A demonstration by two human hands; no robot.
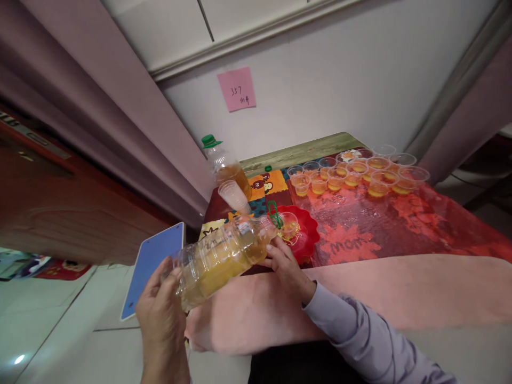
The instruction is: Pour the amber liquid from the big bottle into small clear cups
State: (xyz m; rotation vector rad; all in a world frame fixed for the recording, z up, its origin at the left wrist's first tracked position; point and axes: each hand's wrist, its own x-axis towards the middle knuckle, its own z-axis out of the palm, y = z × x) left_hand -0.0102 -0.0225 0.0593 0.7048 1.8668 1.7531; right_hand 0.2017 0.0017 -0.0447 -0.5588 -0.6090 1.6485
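**Two hands hold a tilted bottle at a cup in a red dish**

The plastic bottle (224, 256) of yellow liquid slants across the near left edge of the table, its neck toward the clear cup (288, 224) in the red dish (310, 234). The left hand (162, 293) is clenched round its base. The right hand (286, 264) has bent fingers touching it near the neck; the bottle hides some fingertips, so I cannot tell how firmly they close. A green loop (274, 214) overlaps the mouth, and whether liquid is flowing is hard to make out.

Clock directions run from the dish. At 10 o'clock, a stack of cups (234, 196) partly covers a green-capped bottle (228, 169). At 2 o'clock, rows of filled cups (352, 173) overlap, hiding some of one another. At 9 o'clock, the held bottle and left hand border a blue board (154, 266).

At 11 o'clock, a pink note (237, 89) on the wall reads "357", with small characters below. "MOM" shows on the tablecloth (348, 226) at 3 o'clock. Marks on the held bottle are illegible; the lettering at the far left is cut off.
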